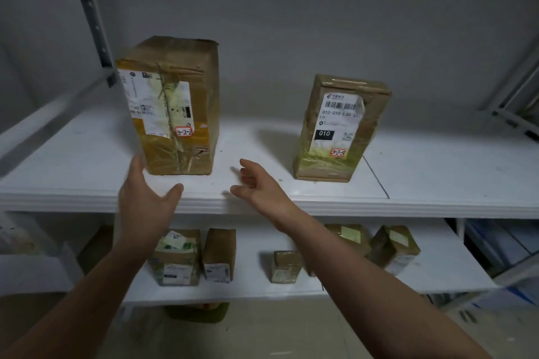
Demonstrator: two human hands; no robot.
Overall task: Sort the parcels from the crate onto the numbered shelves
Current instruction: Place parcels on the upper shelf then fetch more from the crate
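Tall brown cardboard parcel w/ the red-edged 3-2-2 sticker stands upright on the upper white shelf, long axis vertical. Both hands are empty, fingers loose n spread. Left hand is nearer, fingertips right by the box's bottom-left corner, can't tell if touching. Right hand sits off its right side, apart, btw it and the smaller brown taped parcel marked 3-2-5.

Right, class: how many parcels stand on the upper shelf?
2: a large parcel on the left, a smaller parcel to the right. None seems hidden.
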